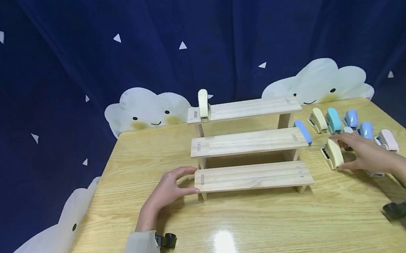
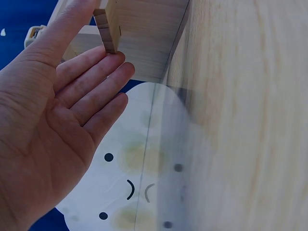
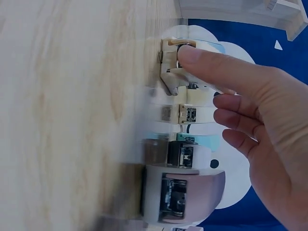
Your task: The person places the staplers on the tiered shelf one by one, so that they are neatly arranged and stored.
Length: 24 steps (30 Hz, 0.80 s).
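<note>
Head view shows the right hand point(image 1: 365, 153) pinching a cream stapler point(image 1: 334, 154), probably light, stiff, smooth and best gripped by its ends, to the right of the rack point(image 1: 250, 177), whose end the left hand point(image 1: 168, 189) touches, fingers parted.

I make it a curtained-off corner, home or office I can't tell; my feed shows a navy curtain point(image 1: 215, 37) with white triangles point(image 1: 183, 45) and smiling clouds point(image 1: 318, 78); before it, a wood-grain counter point(image 1: 274, 222) bearing desk staplers point(image 1: 333, 120)
</note>
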{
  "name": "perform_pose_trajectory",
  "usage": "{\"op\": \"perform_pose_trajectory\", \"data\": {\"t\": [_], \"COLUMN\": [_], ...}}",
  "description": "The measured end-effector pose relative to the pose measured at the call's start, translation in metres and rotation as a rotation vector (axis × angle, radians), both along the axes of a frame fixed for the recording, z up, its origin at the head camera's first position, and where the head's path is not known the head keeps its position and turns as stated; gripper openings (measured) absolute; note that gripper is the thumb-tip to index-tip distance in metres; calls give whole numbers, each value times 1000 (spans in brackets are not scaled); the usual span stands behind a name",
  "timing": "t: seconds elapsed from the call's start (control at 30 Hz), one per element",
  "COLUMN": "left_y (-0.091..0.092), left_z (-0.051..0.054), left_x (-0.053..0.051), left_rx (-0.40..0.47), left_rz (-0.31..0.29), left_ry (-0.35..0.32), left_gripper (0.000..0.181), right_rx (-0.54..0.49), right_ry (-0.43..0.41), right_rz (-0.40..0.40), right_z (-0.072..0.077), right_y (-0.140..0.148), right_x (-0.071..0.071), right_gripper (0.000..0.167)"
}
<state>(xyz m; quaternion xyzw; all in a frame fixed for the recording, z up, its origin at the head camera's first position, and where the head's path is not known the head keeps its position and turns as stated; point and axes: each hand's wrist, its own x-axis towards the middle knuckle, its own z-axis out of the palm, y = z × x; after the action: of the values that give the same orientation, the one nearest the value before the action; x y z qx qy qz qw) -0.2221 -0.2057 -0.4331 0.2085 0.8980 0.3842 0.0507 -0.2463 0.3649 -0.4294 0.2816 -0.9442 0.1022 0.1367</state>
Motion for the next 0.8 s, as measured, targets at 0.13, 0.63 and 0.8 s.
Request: {"op": "perform_pose_trajectory", "data": {"t": [0.13,0.63,0.8], "left_y": [0,0,0], "left_z": [0,1,1], "left_x": [1,2,1], "left_rx": [2,-1,-4], "left_rz": [-4,-1,-4], "left_ry": [0,-1,-2], "left_gripper": [70,71,70], "right_rx": [-35,-324,-480], "right_ry": [5,2,-59], "right_rz": [-28,-59,-110], "right_z": [-2,5,15], "right_y": [0,-6,-12], "right_x": [2,5,9], "right_gripper": [88,87,88]}}
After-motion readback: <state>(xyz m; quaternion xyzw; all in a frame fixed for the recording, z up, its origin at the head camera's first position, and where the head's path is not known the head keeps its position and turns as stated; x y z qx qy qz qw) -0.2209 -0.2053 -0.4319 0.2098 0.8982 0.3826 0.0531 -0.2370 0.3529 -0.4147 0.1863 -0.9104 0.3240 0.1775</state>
